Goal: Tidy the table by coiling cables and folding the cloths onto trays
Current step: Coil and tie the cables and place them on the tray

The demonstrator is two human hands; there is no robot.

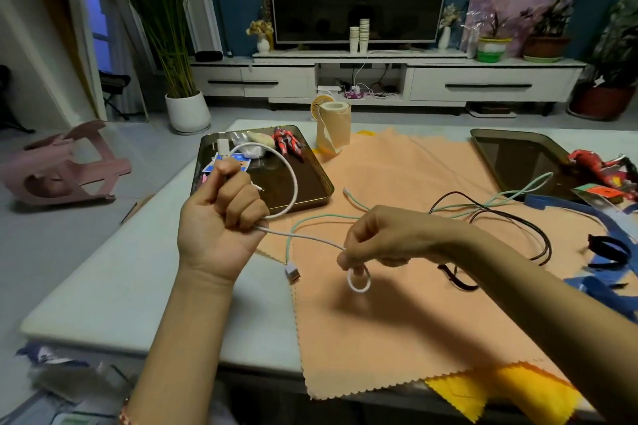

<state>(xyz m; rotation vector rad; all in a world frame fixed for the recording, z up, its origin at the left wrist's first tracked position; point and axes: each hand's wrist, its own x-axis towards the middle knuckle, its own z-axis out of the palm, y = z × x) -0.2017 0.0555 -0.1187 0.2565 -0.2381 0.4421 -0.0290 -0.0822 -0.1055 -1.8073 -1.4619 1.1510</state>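
My left hand (pixel 224 214) is raised above the table's left side, fist closed on a white cable (pixel 293 179) that arcs in a loop over the left tray (pixel 310 195). The cable runs on to my right hand (pixel 376 238), which pinches its other end, where a small white loop (pixel 359 281) hangs. A mint-green cable (pixel 310 219) with a USB plug (pixel 292 272) and a black cable (pixel 518 221) lie on the peach cloth (pixel 379 328). A yellow cloth (pixel 500 390) pokes out beneath it at the front edge.
The left tray holds a red figure (pixel 288 143), small packets and a white adapter. A second tray (pixel 511 155) at the right holds another red figure (pixel 597 166). A tape roll (pixel 334 126) stands at the back. Blue straps (pixel 607 272) lie at the right.
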